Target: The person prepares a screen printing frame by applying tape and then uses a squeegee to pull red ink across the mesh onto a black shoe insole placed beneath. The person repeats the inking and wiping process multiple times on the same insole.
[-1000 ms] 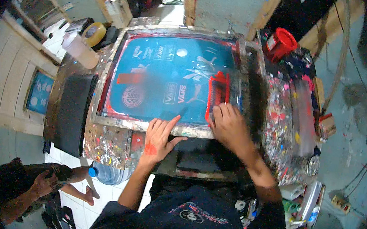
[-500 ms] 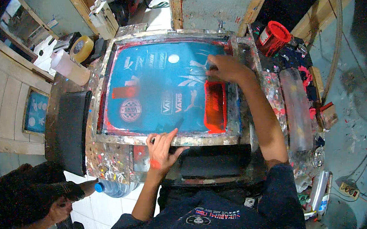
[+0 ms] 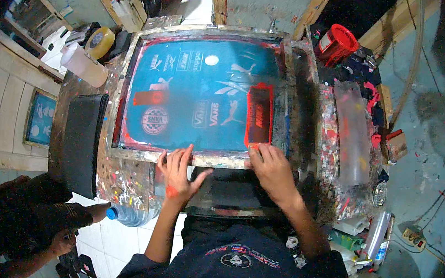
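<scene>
A wooden screen-printing frame [image 3: 137, 153] with a teal mesh [image 3: 194, 96] carrying white logo shapes lies flat on a paint-spattered table. A red ink strip [image 3: 259, 114] runs down the mesh's right side. My left hand [image 3: 180, 170] lies flat with fingers spread on the frame's near rail. My right hand [image 3: 274, 170] sits at the near end of the red strip, fingers curled over a small squeegee that is mostly hidden under them.
A red ink tub [image 3: 337, 42] stands at the far right; a clear plastic sheet [image 3: 351, 132] lies right of the frame. A yellow tape roll [image 3: 100, 40], a jug [image 3: 82, 63] and a black pad [image 3: 81, 149] sit left. Another person's hand [image 3: 63, 239] is at lower left.
My right hand went from the near rail to the far end of the red strip and has come back down it to the near rail. My left hand stayed on the near rail.
</scene>
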`<action>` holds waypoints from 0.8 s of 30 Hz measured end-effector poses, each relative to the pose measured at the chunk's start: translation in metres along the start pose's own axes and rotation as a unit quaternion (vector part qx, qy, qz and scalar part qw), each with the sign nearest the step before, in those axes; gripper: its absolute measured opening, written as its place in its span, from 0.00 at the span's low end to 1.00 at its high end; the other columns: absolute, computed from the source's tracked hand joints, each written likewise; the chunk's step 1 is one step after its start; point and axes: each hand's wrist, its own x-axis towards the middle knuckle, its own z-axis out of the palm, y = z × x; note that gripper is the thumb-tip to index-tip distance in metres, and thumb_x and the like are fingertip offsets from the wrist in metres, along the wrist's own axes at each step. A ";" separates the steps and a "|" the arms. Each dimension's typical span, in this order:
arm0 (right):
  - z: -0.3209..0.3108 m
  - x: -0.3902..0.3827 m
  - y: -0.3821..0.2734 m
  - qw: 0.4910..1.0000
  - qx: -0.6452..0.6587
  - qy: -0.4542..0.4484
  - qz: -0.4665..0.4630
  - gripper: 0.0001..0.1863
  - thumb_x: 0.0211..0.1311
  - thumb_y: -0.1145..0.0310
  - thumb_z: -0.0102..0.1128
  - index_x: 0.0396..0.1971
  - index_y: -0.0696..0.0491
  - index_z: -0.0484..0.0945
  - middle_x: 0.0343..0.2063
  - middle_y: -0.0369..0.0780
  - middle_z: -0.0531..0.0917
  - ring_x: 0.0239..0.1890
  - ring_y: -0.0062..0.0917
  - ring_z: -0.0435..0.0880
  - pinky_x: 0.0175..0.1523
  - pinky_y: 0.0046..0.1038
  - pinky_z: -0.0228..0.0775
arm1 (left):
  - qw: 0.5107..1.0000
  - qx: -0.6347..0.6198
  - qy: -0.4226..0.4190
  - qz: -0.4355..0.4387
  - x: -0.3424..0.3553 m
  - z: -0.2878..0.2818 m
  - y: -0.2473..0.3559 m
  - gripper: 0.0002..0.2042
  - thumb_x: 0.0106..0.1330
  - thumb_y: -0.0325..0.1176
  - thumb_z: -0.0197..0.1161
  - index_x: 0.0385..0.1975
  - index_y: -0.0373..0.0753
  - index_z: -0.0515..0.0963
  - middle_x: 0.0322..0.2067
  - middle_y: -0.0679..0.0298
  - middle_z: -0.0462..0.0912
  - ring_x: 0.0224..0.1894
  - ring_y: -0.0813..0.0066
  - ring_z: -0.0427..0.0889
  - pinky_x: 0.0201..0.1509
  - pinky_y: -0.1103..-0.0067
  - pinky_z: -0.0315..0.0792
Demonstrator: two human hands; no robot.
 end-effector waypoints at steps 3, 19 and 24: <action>0.000 -0.007 -0.005 1.000 -0.011 0.020 0.011 0.24 0.66 0.56 0.58 0.54 0.58 0.73 0.47 0.49 0.77 0.52 0.41 0.76 0.62 0.41 0.68 | 1.000 -0.009 0.001 0.001 0.000 -0.001 -0.007 0.44 0.50 0.52 0.79 0.65 0.36 0.68 0.44 0.61 0.79 0.49 0.64 0.76 0.69 0.58 0.51; -0.228 0.173 0.037 0.994 -0.055 0.093 -0.023 0.44 0.36 0.48 0.79 0.55 0.58 0.76 0.43 0.49 0.84 0.46 0.42 0.85 0.53 0.38 0.76 | 0.999 0.008 -0.044 -0.031 0.046 -0.030 0.101 0.59 0.44 0.67 0.75 0.71 0.34 0.57 0.68 0.44 0.59 0.69 0.42 0.58 0.68 0.43 0.51; -0.261 0.223 0.066 0.993 -0.051 0.105 -0.030 0.48 0.34 0.41 0.77 0.52 0.63 0.78 0.46 0.57 0.84 0.48 0.46 0.85 0.52 0.39 0.77 | 0.977 0.123 -0.045 -0.165 -0.009 -0.018 0.017 0.61 0.45 0.69 0.73 0.74 0.35 0.53 0.68 0.37 0.57 0.68 0.39 0.60 0.67 0.41 0.53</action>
